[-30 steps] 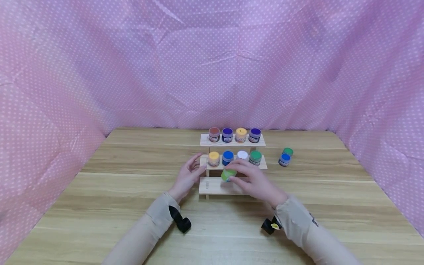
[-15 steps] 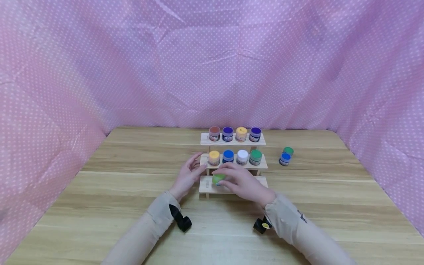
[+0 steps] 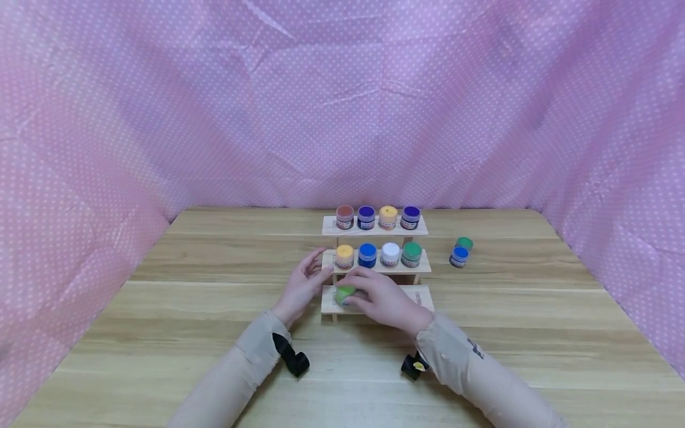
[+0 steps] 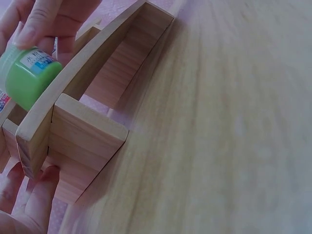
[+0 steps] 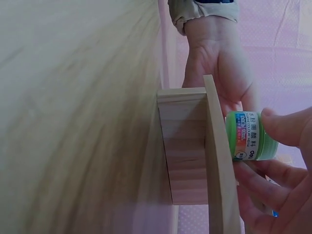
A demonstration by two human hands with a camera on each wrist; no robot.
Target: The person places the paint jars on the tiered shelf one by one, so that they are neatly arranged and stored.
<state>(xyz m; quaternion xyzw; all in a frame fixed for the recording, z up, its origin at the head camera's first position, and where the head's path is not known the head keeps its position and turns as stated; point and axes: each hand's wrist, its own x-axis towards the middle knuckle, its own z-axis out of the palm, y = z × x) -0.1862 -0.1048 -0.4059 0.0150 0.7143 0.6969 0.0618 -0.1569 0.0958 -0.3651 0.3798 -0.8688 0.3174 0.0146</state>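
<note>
A light green paint jar [image 3: 345,293] is pinched between the thumb and fingers of my right hand [image 3: 382,298]. It is at the left end of the lowest step of a three-step wooden rack [image 3: 421,295]. In the right wrist view the jar [image 5: 246,136] stands upright with its base right at the board, its label showing. My left hand [image 3: 301,289] is at the rack's left side, fingers loosely bent. The left wrist view shows its fingertips [image 4: 43,195] against the end of the lowest step, beside the leg.
Several paint jars line the middle step, among them a white jar [image 3: 390,254] and a green-lidded jar [image 3: 411,254]. The top step holds a row with a brown jar [image 3: 345,217]. To the right, a blue jar [image 3: 458,257] and another green-lidded jar [image 3: 464,244] stand on the table.
My right hand has carried the light green jar leftward and lower, to the left end of the lowest step. The left hand has stayed at the rack's side.
</note>
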